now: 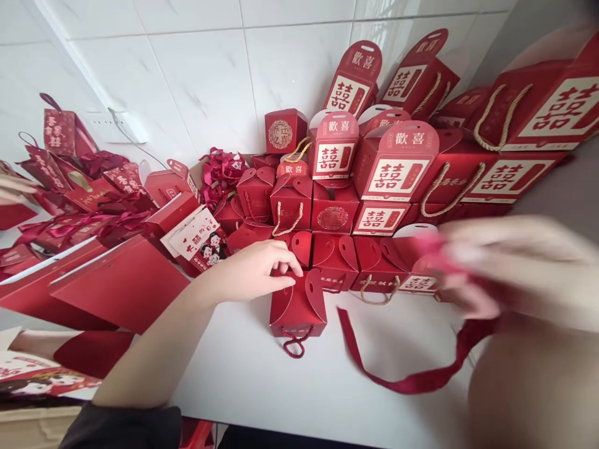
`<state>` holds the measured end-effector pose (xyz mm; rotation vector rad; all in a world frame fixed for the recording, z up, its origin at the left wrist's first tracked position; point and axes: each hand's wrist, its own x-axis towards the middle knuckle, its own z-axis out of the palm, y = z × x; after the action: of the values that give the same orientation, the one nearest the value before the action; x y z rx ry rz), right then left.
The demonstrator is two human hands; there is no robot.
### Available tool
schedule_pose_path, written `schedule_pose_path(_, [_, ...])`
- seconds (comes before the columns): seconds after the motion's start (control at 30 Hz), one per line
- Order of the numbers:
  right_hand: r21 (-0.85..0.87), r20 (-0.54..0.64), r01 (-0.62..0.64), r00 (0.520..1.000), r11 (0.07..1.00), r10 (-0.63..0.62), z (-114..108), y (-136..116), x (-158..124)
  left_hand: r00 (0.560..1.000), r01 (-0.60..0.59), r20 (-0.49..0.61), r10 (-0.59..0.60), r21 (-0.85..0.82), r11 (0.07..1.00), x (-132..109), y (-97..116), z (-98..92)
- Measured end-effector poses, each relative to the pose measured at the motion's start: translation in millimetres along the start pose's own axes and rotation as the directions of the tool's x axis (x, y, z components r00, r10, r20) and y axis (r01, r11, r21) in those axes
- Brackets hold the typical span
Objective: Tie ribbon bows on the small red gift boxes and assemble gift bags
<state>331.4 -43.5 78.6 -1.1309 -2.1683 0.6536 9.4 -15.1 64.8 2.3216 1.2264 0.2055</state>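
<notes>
My left hand reaches over a small red gift box with a dark red cord handle. Its fingers are loosely curled, with a gap between thumb and forefinger, and the tips are at the box's upper back edge; whether they press on it I cannot tell. At the right, my right hand is smeared by motion and held above the tabletop. A dark red ribbon hangs from it and curves across the white table to a pointed end right of the small box. Brighter red stuff blurs at the fingertips.
Stacked red gift boxes with rope handles stand against the tiled wall. Left lie red paper bags, a white card and ribbon-tied packets. Another person's hand shows at the left edge. A wall socket has a cable.
</notes>
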Motion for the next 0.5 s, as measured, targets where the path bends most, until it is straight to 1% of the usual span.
schedule_pose_path(0.03, [0.109,0.292,-0.082,0.955,0.991,0.047,14,-5,9,1.000,0.007,0.015,-0.007,0.010,1.000,2,0,2.1])
schedule_pose_path(0.07, [0.165,0.499,-0.174,0.864,0.971,0.070,28,-9,19,1.000,0.011,0.025,-0.011,0.011,1.000,4,0,4.4])
schedule_pose_path(0.1, [0.182,0.599,-0.246,0.796,0.952,0.091,41,-11,29,0.999,0.010,0.034,-0.010,0.005,1.000,6,0,6.5])
schedule_pose_path(0.13, [0.194,0.643,-0.309,0.756,0.931,0.117,53,-10,38,0.999,0.006,0.041,-0.006,-0.006,1.000,7,0,8.5])
schedule_pose_path(0.17, [0.204,0.670,-0.363,0.729,0.909,0.140,63,-9,46,0.999,0.002,0.049,-0.001,-0.017,1.000,7,0,10.1])
schedule_pose_path(0.23, [0.218,0.679,-0.410,0.715,0.886,0.164,75,-2,55,0.998,-0.001,0.063,0.003,-0.032,0.999,7,0,12.3])
schedule_pose_path(0.33, [0.215,0.688,-0.419,0.706,0.882,0.168,82,7,59,0.996,0.010,0.088,-0.008,-0.025,1.000,8,0,12.7])
schedule_pose_path(0.4, [0.220,0.680,-0.425,0.712,0.878,0.175,85,10,59,0.993,0.018,0.114,-0.016,-0.019,1.000,10,0,11.9])
schedule_pose_path(0.5, [0.229,0.644,-0.436,0.739,0.870,0.200,89,12,60,0.990,0.028,0.140,-0.024,-0.028,0.999,12,-1,11.3])
